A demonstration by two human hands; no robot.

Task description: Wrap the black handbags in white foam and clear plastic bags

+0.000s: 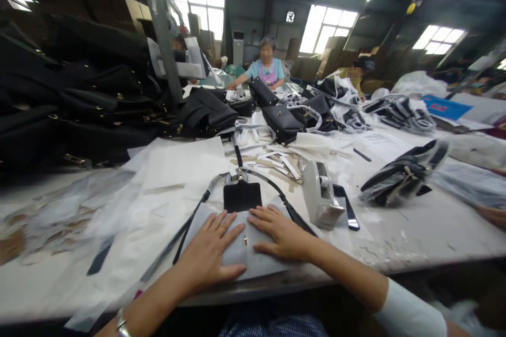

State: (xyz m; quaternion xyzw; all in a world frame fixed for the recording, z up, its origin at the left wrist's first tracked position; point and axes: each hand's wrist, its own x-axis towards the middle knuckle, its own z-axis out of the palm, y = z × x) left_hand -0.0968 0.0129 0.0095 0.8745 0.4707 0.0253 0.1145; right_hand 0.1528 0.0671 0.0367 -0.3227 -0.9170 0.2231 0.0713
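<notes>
My left hand [209,253] lies flat with fingers stretched out on a grey fabric-wrapped bag [237,258] at the table's near edge. My right hand [282,234] lies flat beside it on the same wrapping, fingers extended. A small metal fitting [245,240] shows between my hands. The bag's black flap [242,196] pokes out just beyond my fingertips, with a black strap [190,221] trailing off to the left and another strap [290,210] to the right.
A grey tape dispenser [322,195] and a dark phone [348,208] lie right of my hands. Black bags [79,105] pile up at the left, another black bag [403,174] at the right. White sheets [177,163] cover the table. A person [266,68] works at the far end.
</notes>
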